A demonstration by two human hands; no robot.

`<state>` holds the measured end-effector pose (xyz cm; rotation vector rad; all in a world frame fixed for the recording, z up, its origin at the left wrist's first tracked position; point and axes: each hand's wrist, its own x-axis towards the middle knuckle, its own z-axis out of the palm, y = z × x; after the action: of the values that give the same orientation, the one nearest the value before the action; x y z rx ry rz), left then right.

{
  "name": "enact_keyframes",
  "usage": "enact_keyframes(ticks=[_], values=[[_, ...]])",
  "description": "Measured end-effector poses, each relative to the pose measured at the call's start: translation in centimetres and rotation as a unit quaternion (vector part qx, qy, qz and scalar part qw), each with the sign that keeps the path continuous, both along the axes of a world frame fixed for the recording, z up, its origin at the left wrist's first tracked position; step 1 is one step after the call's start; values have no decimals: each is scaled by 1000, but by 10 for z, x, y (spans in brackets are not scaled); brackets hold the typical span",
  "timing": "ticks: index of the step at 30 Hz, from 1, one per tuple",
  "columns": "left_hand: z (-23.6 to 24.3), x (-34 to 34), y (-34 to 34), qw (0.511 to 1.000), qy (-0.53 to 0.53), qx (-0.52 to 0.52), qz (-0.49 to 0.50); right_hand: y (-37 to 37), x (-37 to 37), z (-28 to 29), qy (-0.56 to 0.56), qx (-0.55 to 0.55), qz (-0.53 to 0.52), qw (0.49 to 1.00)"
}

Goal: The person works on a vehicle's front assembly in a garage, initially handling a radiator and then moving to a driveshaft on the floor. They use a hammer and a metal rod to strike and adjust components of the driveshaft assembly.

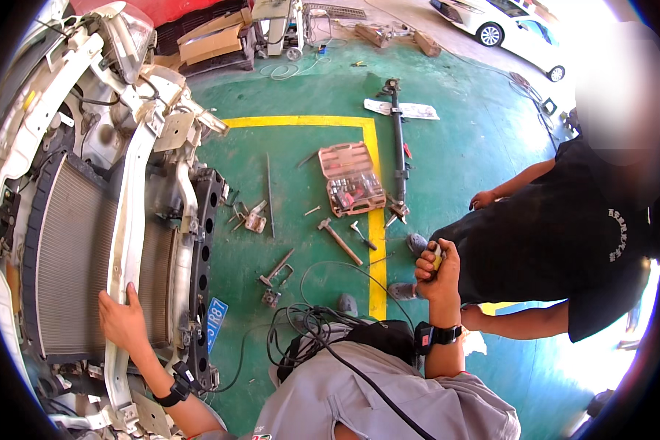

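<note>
On the left, my left hand (125,323) rests on the white metal crossbeam (130,213) at the front of a stripped-down car, its thumb apart from the fingers. The car's radiator (73,257) sits behind that beam. My right hand (440,273) is raised over the floor with the fingers closed round a small yellow and dark object (438,258); most of it is hidden in the fist, so its kind does not show. A black cable (323,334) lies in loops across my lap and runs over my grey clothing.
A co-worker in black (550,227) stands close on my right. The green floor holds an open tool case (353,180), a hammer (339,240), metal clamps (271,282) and a long dark bar (398,139). A blue plate (215,323) leans by the car.
</note>
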<state>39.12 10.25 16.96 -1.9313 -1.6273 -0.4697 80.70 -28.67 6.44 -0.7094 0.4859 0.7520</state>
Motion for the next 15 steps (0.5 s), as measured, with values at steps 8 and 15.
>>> enact_keyframes(ticks=[8, 15], values=[[-1, 7, 2, 1000, 2, 18, 17, 3, 1, -1, -4, 14, 16, 1000], [-4, 3, 7, 999, 12, 50, 18, 10, -2, -2, -11, 19, 20, 1000]])
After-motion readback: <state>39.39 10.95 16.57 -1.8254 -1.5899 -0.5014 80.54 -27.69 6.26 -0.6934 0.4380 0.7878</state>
